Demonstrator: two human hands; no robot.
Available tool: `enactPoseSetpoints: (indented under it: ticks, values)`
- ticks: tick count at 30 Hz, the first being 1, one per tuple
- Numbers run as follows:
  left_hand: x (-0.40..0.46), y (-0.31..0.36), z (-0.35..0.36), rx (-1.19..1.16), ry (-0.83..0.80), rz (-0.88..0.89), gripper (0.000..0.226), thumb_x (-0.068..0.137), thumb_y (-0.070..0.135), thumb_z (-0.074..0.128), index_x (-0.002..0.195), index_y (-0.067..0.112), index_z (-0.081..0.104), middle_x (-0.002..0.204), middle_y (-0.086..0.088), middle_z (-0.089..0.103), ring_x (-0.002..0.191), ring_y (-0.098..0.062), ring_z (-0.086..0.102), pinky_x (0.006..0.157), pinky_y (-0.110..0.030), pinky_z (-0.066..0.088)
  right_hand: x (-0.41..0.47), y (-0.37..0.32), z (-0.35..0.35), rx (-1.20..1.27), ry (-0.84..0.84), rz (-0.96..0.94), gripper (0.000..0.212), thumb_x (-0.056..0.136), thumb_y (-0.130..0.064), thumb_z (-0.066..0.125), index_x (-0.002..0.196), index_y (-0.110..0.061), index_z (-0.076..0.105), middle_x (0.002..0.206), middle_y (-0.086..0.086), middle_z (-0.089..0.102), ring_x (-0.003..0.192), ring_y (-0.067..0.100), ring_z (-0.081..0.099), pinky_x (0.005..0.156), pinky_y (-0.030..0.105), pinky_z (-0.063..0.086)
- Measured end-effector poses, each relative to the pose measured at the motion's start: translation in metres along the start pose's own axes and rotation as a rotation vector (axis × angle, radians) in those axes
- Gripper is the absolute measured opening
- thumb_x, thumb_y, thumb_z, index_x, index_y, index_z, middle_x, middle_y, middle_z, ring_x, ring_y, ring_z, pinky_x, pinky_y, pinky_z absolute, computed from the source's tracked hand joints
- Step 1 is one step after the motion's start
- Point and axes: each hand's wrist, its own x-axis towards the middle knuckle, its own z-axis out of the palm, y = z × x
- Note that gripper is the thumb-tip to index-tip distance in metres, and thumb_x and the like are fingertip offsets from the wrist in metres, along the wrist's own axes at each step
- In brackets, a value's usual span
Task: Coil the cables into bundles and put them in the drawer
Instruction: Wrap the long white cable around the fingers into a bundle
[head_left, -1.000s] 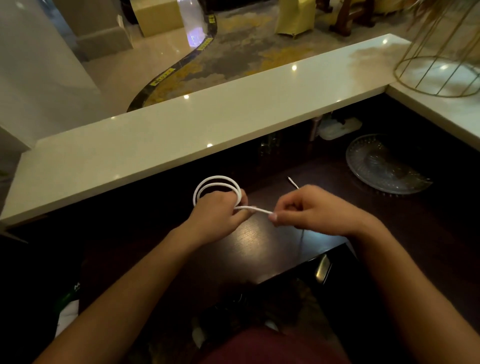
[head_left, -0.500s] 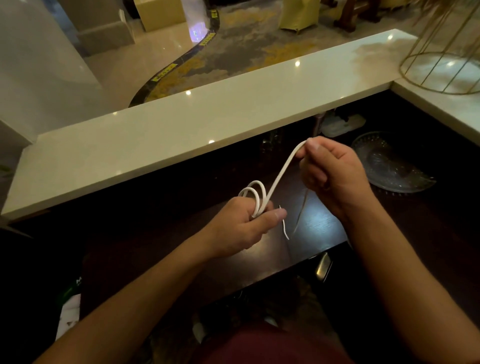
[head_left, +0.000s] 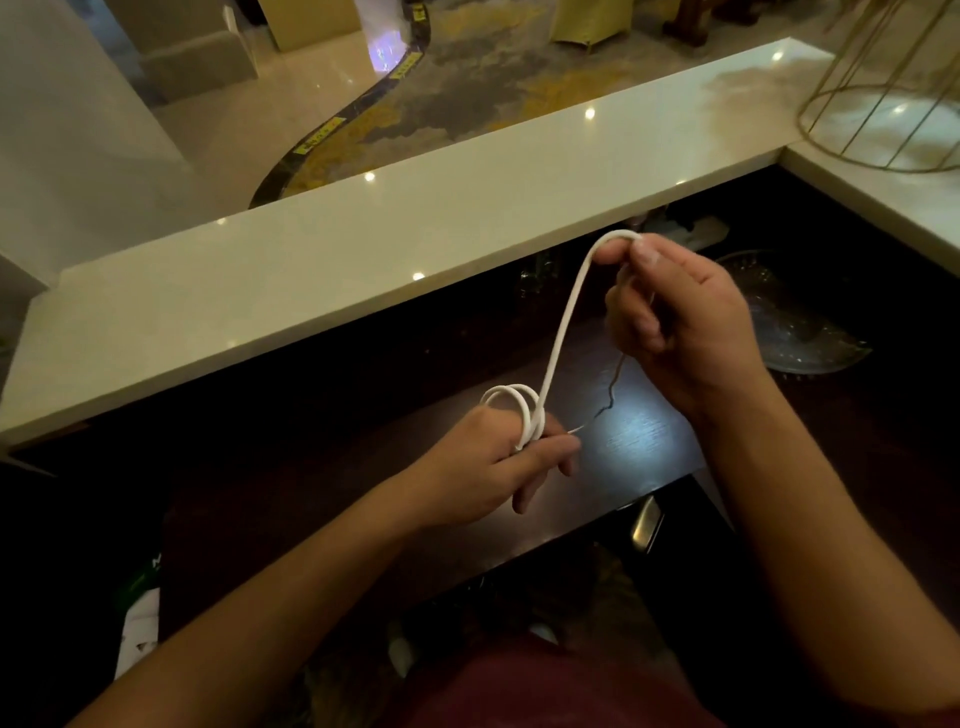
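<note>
Hands work over the dark polished wooden desk top (head_left: 639, 441), which serves as the landmark here. Nearest, just above its front half, the left hand (head_left: 483, 473) grips the finished loops of the thin white cable (head_left: 563, 322), thumb and forefinger pinching them where they cross, so that the small coil (head_left: 511, 402) stands up past the knuckles. From that pinch the free length climbs up and away to the right hand (head_left: 675, 322), raised over the desk's far half, where curled fingers pinch the strand at its highest bend. Beyond that bend the strand drops behind the palm; a thin dark trace over the shiny patch may be its tail or only a shadow, the light is too dim to say.

To do this wrap well, I judge the right hand should carry the slack round the coil at the same size as the loops already made, letting the strand roll between the fingertips so no twist builds, while the left thumb lifts just enough to trap each new turn.

Past the desk, at its right, a clear glass dish (head_left: 789, 322) sits on the lower shelf. Farther still the pale stone counter (head_left: 363, 260) runs across, with a gold wire stand (head_left: 883, 104) at its right corner. No drawer is plainly visible.
</note>
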Motion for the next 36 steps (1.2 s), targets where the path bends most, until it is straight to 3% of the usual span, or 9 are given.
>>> enactPoseSetpoints:
  ticks: [5,10,15,23,26,28,30,32,36]
  values:
    - [-0.002,0.019,-0.001,-0.078,-0.157,0.042,0.022,0.105,0.022,0.054,0.104,0.013,0.073,0.066,-0.010,0.069,0.066,-0.026,0.069,0.069,-0.040,0.057,0.004,0.025,-0.004,0.057,0.016,0.079,0.028,0.105,-0.018,0.039,0.105,-0.012,0.067,0.052,-0.003,0.043,0.040,0.011,0.023,0.040,0.023,0.020]
    - [0.007,0.000,0.005,-0.059,-0.222,-0.036,0.024,0.107,0.020,0.050,0.113,0.009,0.070,0.079,-0.014,0.073,0.077,-0.026,0.071,0.073,-0.030,0.057,0.005,0.021,0.004,0.103,0.003,0.033,0.032,0.106,-0.022,0.038,0.098,-0.014,0.067,0.050,-0.003,0.045,0.040,0.014,0.020,0.044,0.031,0.014]
    - [0.013,-0.046,0.007,-0.070,-0.083,-0.189,0.025,0.108,0.013,0.046,0.116,0.001,0.066,0.081,-0.022,0.072,0.078,-0.036,0.071,0.069,-0.027,0.055,-0.009,0.002,0.021,-0.240,-0.070,-0.102,0.028,0.106,-0.018,0.041,0.097,-0.011,0.067,0.055,-0.001,0.051,0.044,0.011,0.039,0.046,0.021,0.028]
    - [-0.001,-0.026,0.013,-0.081,-0.156,-0.113,0.025,0.107,0.010,0.045,0.124,0.011,0.064,0.085,-0.015,0.073,0.078,-0.023,0.073,0.071,-0.029,0.056,-0.002,0.007,0.011,-0.168,0.038,-0.049,0.029,0.108,-0.020,0.040,0.105,-0.015,0.068,0.054,-0.001,0.049,0.041,0.010,0.030,0.043,0.021,0.025]
    - [-0.002,0.000,0.008,-0.101,-0.163,-0.045,0.022,0.106,0.011,0.050,0.119,0.010,0.066,0.070,0.003,0.067,0.060,-0.008,0.062,0.064,-0.022,0.049,0.004,0.022,0.004,-0.083,0.086,0.042,0.032,0.110,-0.020,0.037,0.117,-0.016,0.068,0.055,0.001,0.052,0.039,0.009,0.029,0.043,0.020,0.023]
    - [-0.002,0.015,0.002,-0.084,-0.138,0.019,0.015,0.104,0.011,0.054,0.104,0.006,0.068,0.067,0.022,0.061,0.061,0.004,0.057,0.066,-0.011,0.042,0.006,0.036,0.000,-0.058,0.098,0.095,0.032,0.110,-0.021,0.037,0.121,-0.015,0.067,0.056,0.002,0.054,0.039,0.008,0.029,0.042,0.022,0.021]
    - [-0.002,0.025,-0.003,-0.131,-0.108,0.030,0.016,0.102,0.010,0.057,0.093,0.001,0.067,0.066,0.027,0.058,0.061,0.007,0.054,0.064,-0.008,0.038,0.007,0.048,-0.003,-0.043,0.103,0.133,0.032,0.110,-0.022,0.037,0.122,-0.014,0.065,0.056,0.002,0.053,0.039,0.009,0.028,0.042,0.023,0.019]
    - [-0.001,0.032,-0.006,-0.264,-0.090,-0.001,0.022,0.100,0.018,0.059,0.088,0.000,0.063,0.059,0.019,0.054,0.055,0.003,0.048,0.060,-0.012,0.036,0.006,0.059,-0.005,-0.030,0.116,0.162,0.032,0.110,-0.022,0.038,0.122,-0.013,0.065,0.056,0.003,0.051,0.039,0.009,0.028,0.043,0.025,0.017]
    - [-0.001,0.037,-0.010,-0.465,-0.089,-0.008,0.035,0.092,0.026,0.038,0.098,-0.001,0.060,0.057,0.000,0.044,0.050,-0.006,0.038,0.050,-0.014,0.032,0.004,0.074,-0.007,-0.018,0.137,0.223,0.031,0.109,-0.022,0.039,0.116,-0.014,0.068,0.056,0.003,0.049,0.040,0.010,0.028,0.042,0.024,0.017]
